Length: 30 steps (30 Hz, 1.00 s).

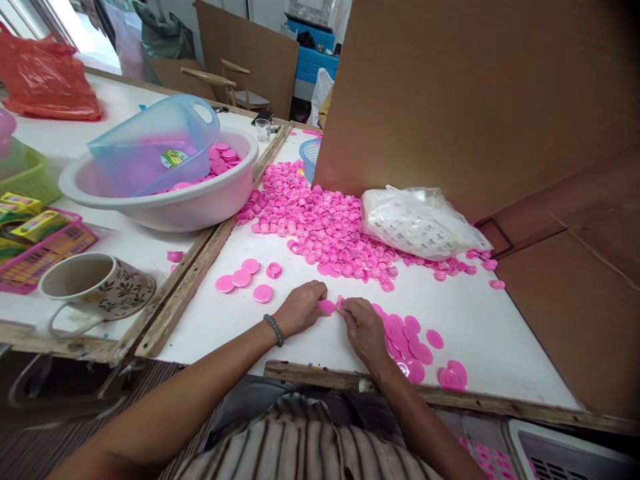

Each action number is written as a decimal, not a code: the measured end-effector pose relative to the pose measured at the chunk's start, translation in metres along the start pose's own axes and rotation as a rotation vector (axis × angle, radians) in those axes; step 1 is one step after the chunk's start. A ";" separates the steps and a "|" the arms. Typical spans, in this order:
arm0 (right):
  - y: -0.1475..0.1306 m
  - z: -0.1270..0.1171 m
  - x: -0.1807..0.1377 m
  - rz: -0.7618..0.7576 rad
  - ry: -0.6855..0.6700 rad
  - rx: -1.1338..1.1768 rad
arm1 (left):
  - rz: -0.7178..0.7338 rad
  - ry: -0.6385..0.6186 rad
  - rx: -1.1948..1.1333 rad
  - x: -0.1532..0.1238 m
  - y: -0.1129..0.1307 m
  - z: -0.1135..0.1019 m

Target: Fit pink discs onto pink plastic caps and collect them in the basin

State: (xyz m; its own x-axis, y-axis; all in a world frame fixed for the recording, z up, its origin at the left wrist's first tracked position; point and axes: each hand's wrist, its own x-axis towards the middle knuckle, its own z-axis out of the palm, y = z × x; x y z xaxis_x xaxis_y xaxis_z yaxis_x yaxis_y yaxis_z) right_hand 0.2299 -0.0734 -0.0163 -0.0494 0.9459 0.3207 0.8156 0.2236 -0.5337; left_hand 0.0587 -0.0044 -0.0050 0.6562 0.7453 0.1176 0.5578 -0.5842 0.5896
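Near the table's front edge, my left hand (pixel 302 309) is closed on a pink plastic disc (pixel 327 307). Close beside it, my right hand (pixel 364 328) pinches a small pink plastic piece (pixel 341 302), mostly covered by the fingers. The two pieces are very near each other; whether they touch I cannot tell. To the right of my right hand lie several overlapping pink discs (pixel 411 348). Left of my hands rest a few more discs (pixel 263 293) and one small pink cup (pixel 274 270). Beyond my hands spreads a large heap of small pink cups (pixel 320 217).
A white plastic bag (pixel 425 223) sits against the heap, before a tall cardboard sheet (pixel 470 100). On the left stand a large basin (pixel 175 217) with a blue scoop (pixel 150 143), a mug (pixel 120 290) and a pink basket (pixel 75 237). A wooden strip (pixel 200 267) divides the tabletops.
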 end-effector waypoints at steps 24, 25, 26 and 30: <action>-0.024 0.011 0.036 -0.463 -0.329 -0.352 | -0.149 0.179 -0.263 -0.021 -0.018 0.008; -0.025 0.011 0.037 -0.485 -0.339 -0.375 | -0.153 0.179 -0.264 -0.020 -0.018 0.008; -0.026 0.012 0.038 -0.505 -0.350 -0.394 | -0.156 0.180 -0.268 -0.020 -0.018 0.008; -0.029 0.010 0.041 -0.486 -0.360 -0.364 | -0.175 0.172 -0.305 -0.019 -0.018 0.004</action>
State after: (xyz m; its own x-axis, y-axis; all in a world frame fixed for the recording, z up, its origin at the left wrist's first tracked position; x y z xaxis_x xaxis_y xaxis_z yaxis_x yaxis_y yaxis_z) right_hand 0.1988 -0.0387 0.0047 -0.5936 0.7919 0.1436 0.7907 0.6071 -0.0795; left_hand 0.0385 -0.0091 -0.0213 0.4550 0.8835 0.1114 0.4599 -0.3402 0.8202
